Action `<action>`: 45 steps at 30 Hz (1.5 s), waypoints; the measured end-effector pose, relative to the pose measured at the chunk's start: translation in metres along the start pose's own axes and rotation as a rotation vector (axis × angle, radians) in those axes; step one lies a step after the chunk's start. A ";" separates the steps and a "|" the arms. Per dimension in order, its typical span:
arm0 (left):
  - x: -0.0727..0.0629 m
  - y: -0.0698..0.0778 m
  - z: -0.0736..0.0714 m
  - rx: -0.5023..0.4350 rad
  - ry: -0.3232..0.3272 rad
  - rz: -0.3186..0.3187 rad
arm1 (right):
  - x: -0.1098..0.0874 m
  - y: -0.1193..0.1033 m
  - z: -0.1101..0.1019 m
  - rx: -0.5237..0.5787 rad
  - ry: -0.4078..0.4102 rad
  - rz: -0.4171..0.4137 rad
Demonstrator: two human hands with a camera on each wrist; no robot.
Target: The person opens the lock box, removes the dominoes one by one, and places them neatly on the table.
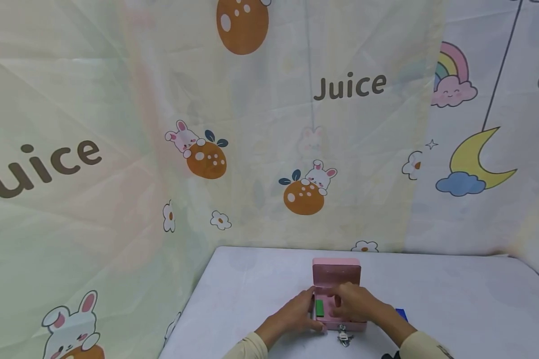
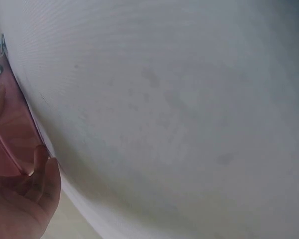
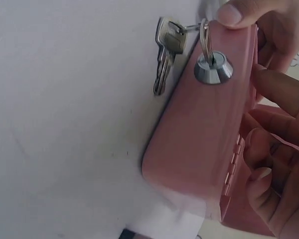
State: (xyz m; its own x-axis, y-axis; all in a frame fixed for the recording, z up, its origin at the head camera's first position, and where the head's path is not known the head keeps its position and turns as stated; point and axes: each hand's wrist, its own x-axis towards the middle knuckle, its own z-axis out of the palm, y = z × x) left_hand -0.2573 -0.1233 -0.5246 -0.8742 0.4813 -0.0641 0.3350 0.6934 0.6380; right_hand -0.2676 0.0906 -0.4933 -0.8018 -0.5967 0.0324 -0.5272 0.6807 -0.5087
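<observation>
A pink metal lock box (image 1: 356, 326) stands on the table, its lid (image 1: 337, 262) raised at the back. My left hand (image 1: 295, 315) grips the left side, thumb at the front corner and fingers along the side wall. Over the open box is my right hand (image 1: 358, 303), fingertips bent down inside; whether they pinch anything I cannot tell. A green block (image 1: 320, 308) lies in the left part of the box. From the front lock (image 3: 213, 69) a key ring hangs with a spare key (image 3: 164, 55).
Beyond my right forearm a blue object (image 1: 402, 314) lies on the white tabletop (image 1: 260, 274), partly covered by the arm. Part of a black item (image 1: 390, 356) shows at the bottom edge. A printed cloth backdrop (image 1: 260, 209) rises behind the table.
</observation>
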 end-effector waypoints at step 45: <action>-0.007 0.006 -0.005 0.046 0.007 0.019 | 0.019 -0.017 0.025 -0.060 0.015 0.038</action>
State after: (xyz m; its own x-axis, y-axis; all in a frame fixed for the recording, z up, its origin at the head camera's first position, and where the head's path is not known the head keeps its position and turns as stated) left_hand -0.2514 -0.1255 -0.5164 -0.8700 0.4909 -0.0471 0.3670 0.7084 0.6029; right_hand -0.2670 0.0566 -0.5050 -0.8255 -0.5638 0.0274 -0.5118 0.7273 -0.4573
